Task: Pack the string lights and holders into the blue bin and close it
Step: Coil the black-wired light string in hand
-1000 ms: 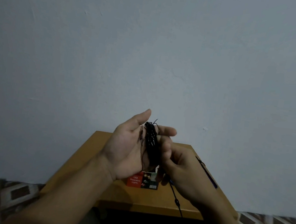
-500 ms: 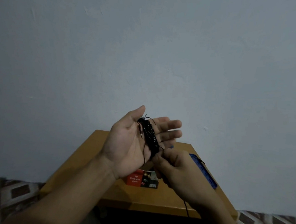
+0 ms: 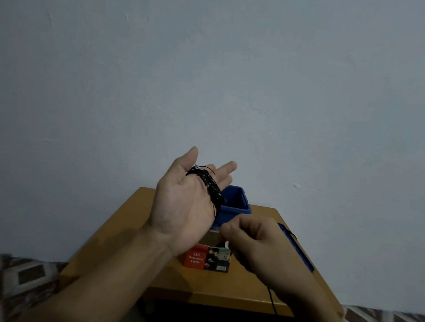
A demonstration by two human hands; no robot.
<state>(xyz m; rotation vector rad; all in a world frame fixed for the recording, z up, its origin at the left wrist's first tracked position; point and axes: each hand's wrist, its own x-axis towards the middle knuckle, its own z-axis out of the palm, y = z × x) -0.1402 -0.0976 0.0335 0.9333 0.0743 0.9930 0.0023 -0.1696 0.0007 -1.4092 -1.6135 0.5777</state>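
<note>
Black string-light wire (image 3: 205, 183) sits coiled round the flat, open left hand (image 3: 183, 205), while the right hand (image 3: 252, 243), curled pinching its loose tail, has dropped away from the palm, so winding looks unfinished and the blue plastic bin (image 3: 236, 206) behind must wait.

One text can be read: white letters on the red left panel of the box (image 3: 206, 259) say "LED Decorative Lights", set in three lines. The wrist below the left hand (image 3: 183, 205) covers that panel's upper left corner. The box's right panel bears a small white label, its print too small to read.
</note>
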